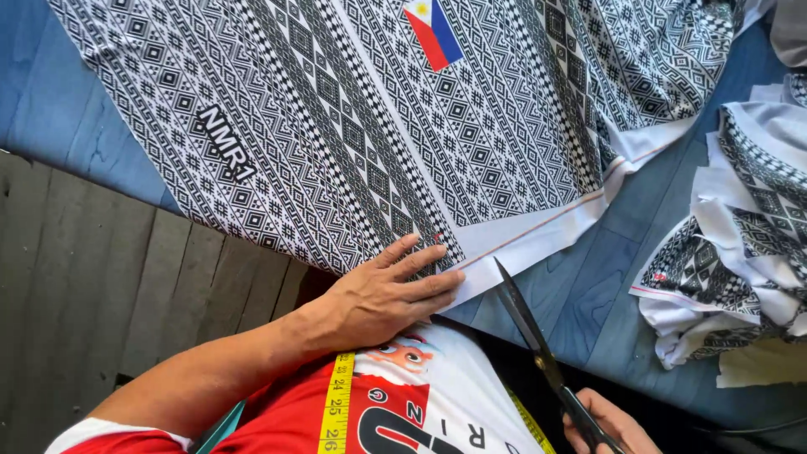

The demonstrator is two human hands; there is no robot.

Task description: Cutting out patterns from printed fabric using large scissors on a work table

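The left hand [382, 294] lies flat, fingers spread, on woven-look black-and-white patterned fabric [378, 109] over the blue bench [605, 286]. The right hand [605, 424] grips long steel scissors [534, 336] at its white edge.

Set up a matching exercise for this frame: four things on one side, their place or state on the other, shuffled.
1. left hand
2. scissors
3. scrap pile
4. tape measure

a. heaped at the right of the table
b. draped over the person's shirt
c. flat on the patterned fabric
d. held in the right hand, blades open at the white edge

Pairs: 1-c, 2-d, 3-a, 4-b
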